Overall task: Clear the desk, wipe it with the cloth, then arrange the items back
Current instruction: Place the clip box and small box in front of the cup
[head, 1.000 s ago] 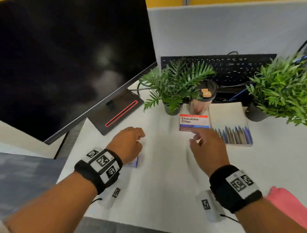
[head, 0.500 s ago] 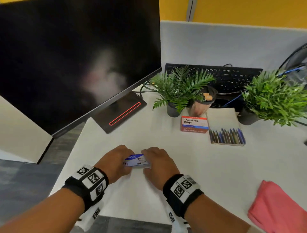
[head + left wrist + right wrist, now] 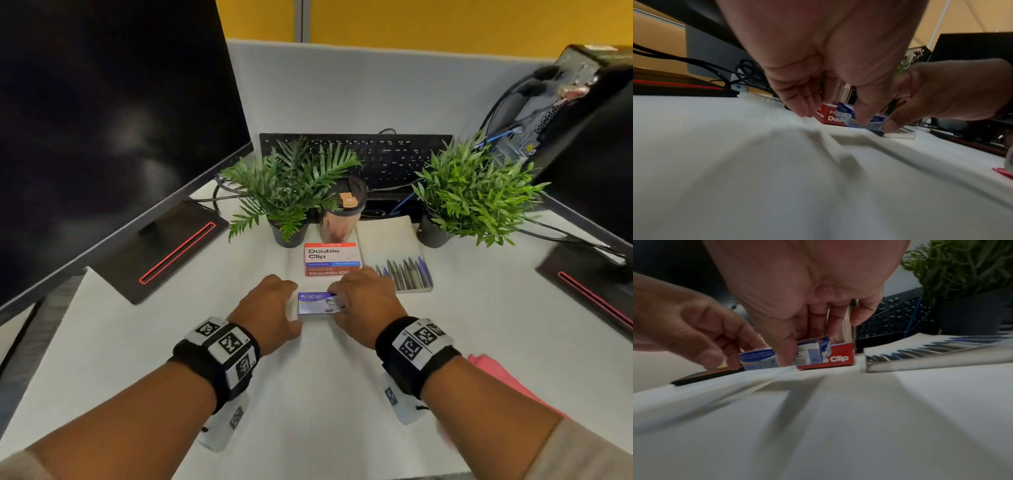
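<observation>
A small blue-and-white box sits low at the desk's middle, pinched from both sides. My left hand grips its left end between thumb and curled fingers; the left wrist view shows the box under my thumb. My right hand pinches its right end, and the right wrist view shows that thumb in front of the box. Just beyond lies a red Double Clip box. A pink cloth lies by my right forearm. I cannot tell whether the blue box touches the white desk.
A notebook carrying several pens lies right of the red box. Behind stand two potted plants, a lidded cup and a keyboard. Monitors flank both sides.
My right hand came back from the red box and took the blue box's right end. Both hands then carried it forward, closer to the red box.
</observation>
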Available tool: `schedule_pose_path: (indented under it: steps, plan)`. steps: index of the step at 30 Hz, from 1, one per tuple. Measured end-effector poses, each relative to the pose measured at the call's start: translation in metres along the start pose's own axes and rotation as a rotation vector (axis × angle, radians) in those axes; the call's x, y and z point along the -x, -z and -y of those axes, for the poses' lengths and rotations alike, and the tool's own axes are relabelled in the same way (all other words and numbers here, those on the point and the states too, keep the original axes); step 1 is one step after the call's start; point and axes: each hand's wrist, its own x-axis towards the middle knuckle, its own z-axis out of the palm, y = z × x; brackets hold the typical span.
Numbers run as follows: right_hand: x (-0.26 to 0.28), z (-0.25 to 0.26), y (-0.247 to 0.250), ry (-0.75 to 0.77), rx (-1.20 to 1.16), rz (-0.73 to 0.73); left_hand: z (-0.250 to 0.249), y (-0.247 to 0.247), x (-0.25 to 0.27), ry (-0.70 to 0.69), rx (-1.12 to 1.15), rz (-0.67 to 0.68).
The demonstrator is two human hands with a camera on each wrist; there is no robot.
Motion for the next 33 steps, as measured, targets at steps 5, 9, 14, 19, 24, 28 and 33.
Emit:
schedule_pose_path:
  steps: [5,9,14,19,24,28,33]
  plan:
    - [-0.014,-0.026,0.001,-0.037,-0.015,0.038,0.004,-0.005,-0.012,0.078,-0.227,0.122]
    - [-0.026,-0.028,-0.005,-0.028,-0.012,0.049,0.004,-0.007,-0.020,0.069,-0.255,0.150]
    - [-0.030,-0.031,-0.010,-0.020,0.029,0.065,0.004,-0.009,-0.026,0.054,-0.276,0.147]
    - [-0.029,-0.031,-0.012,-0.006,0.025,0.049,0.004,-0.010,-0.026,0.058,-0.271,0.151]
    - [-0.027,-0.027,-0.010,-0.023,-0.022,0.062,0.003,-0.010,-0.025,0.059,-0.260,0.135]
    - [-0.002,-0.036,0.012,-0.085,-0.125,-0.109,0.001,-0.015,-0.017,0.071,-0.242,0.127]
    - [0.086,-0.099,0.025,-0.399,-0.223,-0.095,-0.015,-0.015,0.007,-0.040,-0.219,0.023]
